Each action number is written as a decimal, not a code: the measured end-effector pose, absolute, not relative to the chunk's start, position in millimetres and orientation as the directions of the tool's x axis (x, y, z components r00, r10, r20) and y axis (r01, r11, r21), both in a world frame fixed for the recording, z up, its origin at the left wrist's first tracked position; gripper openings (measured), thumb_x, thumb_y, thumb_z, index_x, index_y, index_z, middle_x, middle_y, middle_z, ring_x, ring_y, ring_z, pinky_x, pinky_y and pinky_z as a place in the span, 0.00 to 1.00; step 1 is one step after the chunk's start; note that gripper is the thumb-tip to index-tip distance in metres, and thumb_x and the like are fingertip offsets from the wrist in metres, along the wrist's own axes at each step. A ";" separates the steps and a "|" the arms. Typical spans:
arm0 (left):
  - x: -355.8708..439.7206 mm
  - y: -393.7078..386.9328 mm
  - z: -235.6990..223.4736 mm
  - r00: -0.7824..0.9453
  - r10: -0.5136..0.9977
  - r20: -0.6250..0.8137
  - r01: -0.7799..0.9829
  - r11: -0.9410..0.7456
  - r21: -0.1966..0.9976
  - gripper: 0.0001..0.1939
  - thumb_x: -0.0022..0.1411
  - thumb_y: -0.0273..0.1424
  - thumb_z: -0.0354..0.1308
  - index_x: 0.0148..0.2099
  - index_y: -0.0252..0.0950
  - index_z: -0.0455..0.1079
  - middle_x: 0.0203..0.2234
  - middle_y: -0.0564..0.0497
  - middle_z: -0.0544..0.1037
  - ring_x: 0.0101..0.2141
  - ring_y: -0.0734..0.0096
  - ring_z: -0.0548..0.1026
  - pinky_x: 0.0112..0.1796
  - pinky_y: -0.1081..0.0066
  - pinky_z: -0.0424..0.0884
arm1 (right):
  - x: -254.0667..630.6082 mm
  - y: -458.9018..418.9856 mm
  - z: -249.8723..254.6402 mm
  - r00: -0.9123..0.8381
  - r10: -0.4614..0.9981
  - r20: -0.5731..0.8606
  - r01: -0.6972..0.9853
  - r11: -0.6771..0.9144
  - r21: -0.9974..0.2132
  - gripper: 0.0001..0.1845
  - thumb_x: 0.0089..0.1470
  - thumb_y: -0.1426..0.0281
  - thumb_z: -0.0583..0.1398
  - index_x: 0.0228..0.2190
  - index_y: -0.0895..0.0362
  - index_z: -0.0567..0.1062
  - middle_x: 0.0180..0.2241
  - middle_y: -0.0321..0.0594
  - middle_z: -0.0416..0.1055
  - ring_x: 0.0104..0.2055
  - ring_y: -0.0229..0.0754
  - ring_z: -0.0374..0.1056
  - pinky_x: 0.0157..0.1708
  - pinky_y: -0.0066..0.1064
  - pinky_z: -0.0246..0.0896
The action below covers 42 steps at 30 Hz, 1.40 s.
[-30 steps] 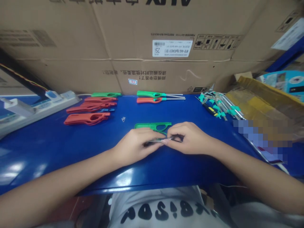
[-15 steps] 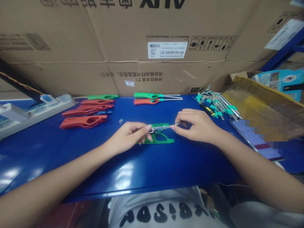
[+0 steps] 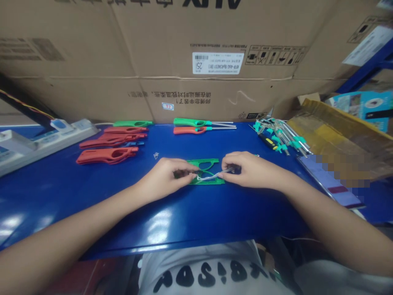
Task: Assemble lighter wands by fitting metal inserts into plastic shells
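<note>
A green lighter shell half (image 3: 206, 164) lies flat on the blue table (image 3: 92, 192) between my hands. My left hand (image 3: 167, 178) is closed in a pinch on the dark left end of a thin inner lighter part. My right hand (image 3: 245, 169) pinches the metal tube end of the same part (image 3: 211, 176), whose white wire loops over the green shell. The part sits low, right above the shell.
Red and green shell halves (image 3: 107, 155) lie at the back left, two assembled lighters (image 3: 196, 126) at the back middle. A pile of metal tubes with teal fittings (image 3: 281, 137) sits at the right. A power strip (image 3: 46, 137) is at the left. Cardboard boxes (image 3: 184, 57) wall the back.
Both hands pinching the inner part have come down onto the green shell. The shell has been shifted slightly forward and to the right since a second ago.
</note>
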<state>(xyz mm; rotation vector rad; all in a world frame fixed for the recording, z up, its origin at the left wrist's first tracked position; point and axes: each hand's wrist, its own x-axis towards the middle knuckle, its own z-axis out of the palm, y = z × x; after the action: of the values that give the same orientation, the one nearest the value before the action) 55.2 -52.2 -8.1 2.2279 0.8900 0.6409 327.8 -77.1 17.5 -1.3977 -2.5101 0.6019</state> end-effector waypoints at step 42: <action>54.1 -49.7 -17.4 0.775 0.495 0.391 0.337 -0.849 0.407 0.09 0.68 0.25 0.59 0.48 0.35 0.79 0.39 0.49 0.84 0.39 0.67 0.81 0.43 0.68 0.77 | 327.6 -89.5 28.0 -0.606 0.776 -0.176 0.796 0.594 -0.120 0.10 0.60 0.74 0.59 0.27 0.56 0.73 0.32 0.37 0.75 0.32 0.39 0.68 0.29 0.30 0.45</action>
<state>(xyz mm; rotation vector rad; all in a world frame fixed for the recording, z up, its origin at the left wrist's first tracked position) 54.1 -49.7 -17.4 2.6549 0.6406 0.7121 327.6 -89.5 28.0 -1.4337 -2.8969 0.3034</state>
